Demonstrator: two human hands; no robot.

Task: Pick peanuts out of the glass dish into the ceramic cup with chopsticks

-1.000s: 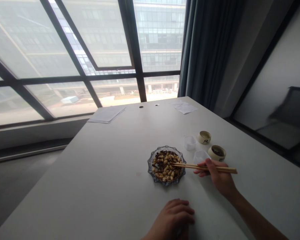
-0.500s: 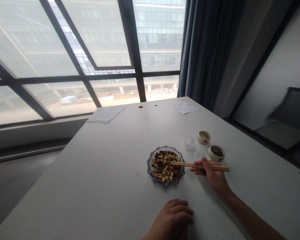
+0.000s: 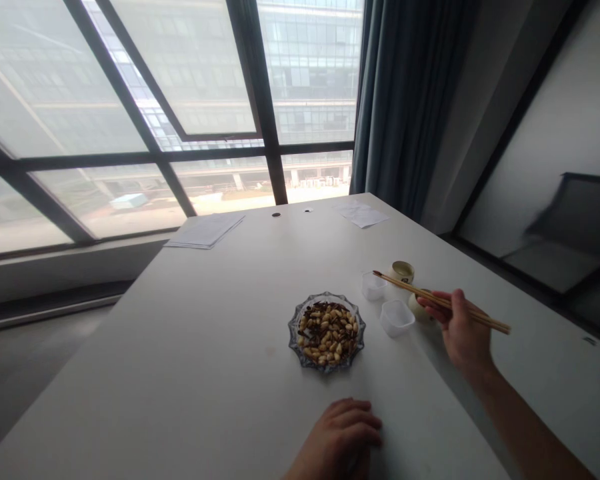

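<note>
My right hand [image 3: 463, 333] grips a pair of wooden chopsticks [image 3: 430, 295], slanting up to the left. At their tips is a small dark bit, too small to name, over the rear clear plastic cup [image 3: 374, 287]. A second clear plastic cup [image 3: 397, 319] stands nearer to me. Two cream ceramic cups, the rear one [image 3: 403, 271] and a front one [image 3: 418, 308] partly behind my fingers, stand to the right. The scalloped glass dish [image 3: 295, 333] holds peanuts [image 3: 333, 333] mixed with dark thin pieces. My left hand [image 3: 337, 433] rests on the table before it, fingers loosely bent, holding nothing visible.
The white table [image 3: 205, 373] reaches toward the window. Papers [image 3: 205, 230] lie at its far left corner and more sheets [image 3: 364, 215] at the far right. A dark curtain [image 3: 405, 100] hangs beyond. A dark chair [image 3: 580, 213] stands at the right.
My right hand has lifted the chopsticks out of the dish and moved right, bringing their tips over to the rear plastic cup. My left hand stays in place on the table.
</note>
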